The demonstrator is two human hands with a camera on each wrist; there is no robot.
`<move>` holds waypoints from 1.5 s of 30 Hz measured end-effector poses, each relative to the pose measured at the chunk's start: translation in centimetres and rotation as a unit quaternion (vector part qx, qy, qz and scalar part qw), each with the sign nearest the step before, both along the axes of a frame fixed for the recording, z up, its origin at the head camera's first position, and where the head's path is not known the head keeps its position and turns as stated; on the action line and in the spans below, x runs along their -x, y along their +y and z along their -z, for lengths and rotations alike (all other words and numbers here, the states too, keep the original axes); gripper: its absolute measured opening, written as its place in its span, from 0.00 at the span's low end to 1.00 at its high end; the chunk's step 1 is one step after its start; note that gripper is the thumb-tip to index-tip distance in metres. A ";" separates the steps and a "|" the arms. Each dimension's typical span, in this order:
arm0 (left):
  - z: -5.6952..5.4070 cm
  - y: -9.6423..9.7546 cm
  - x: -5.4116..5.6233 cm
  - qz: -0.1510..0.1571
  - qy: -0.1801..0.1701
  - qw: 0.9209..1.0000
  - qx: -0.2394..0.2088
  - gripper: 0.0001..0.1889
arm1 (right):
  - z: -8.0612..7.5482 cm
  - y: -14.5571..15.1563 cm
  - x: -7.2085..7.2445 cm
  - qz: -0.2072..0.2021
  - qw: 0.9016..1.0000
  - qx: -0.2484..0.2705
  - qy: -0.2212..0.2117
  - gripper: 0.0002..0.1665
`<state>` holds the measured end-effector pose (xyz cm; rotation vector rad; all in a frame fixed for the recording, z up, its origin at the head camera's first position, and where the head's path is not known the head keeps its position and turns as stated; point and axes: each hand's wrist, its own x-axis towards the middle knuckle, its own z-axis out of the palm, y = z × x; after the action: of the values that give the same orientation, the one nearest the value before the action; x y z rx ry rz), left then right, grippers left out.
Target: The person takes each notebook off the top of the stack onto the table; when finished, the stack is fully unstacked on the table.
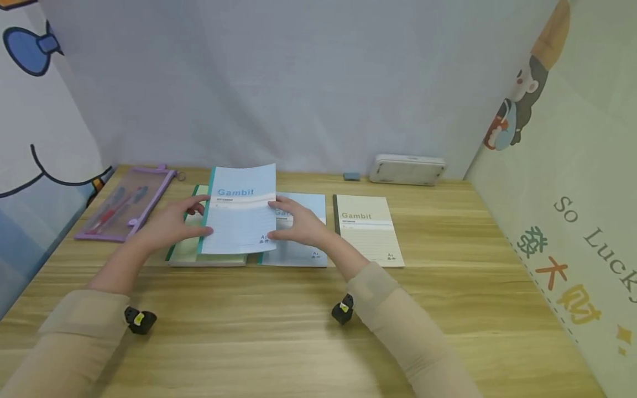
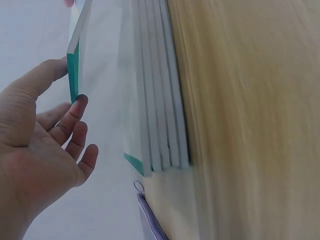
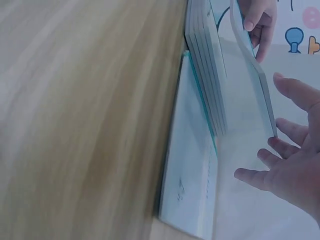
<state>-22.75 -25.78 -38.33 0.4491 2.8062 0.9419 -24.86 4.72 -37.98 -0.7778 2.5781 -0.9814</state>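
Observation:
My left hand [image 1: 166,224] pinches a thin light-blue Gambit notebook [image 1: 241,213] by its teal spine, thumb on one side and fingertip on the other, as the left wrist view shows. The notebook is raised, its cover towards me. My right hand [image 1: 303,224] is at its right edge; in the right wrist view its fingers [image 3: 282,148] spread loosely, one fingertip right at the notebook's edge. Below is a stack of several notebooks [image 2: 160,100], the top one pale green [image 1: 186,251]. Another blue notebook [image 1: 298,254] lies just right of the stack, partly hidden.
A cream Gambit notebook [image 1: 370,237] with a dark spine lies farther right. At the left is a purple-edged mesh pouch [image 1: 149,204] with pens inside. A white case [image 1: 408,169] and a small grey-blue block [image 1: 351,177] stand along the wooden table's back edge, before a cloth backdrop.

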 end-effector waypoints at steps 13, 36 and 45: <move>-1.7 3.9 0.6 0.031 0.008 0.999 -0.041 0.47 | -1.8 5.1 0.1 0.019 0.999 0.012 0.027 0.44; -3.9 15.1 1.5 0.071 0.030 0.990 -0.122 0.45 | -4.2 16.6 -0.7 0.039 0.998 0.050 0.028 0.44; -3.8 20.6 1.7 0.094 0.050 0.985 -0.138 0.45 | -4.4 21.8 -1.3 0.047 0.996 0.075 0.017 0.43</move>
<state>-24.46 -5.23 -34.48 0.8012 2.6649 1.3008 -23.55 26.57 -33.54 -0.7215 2.6138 -1.2120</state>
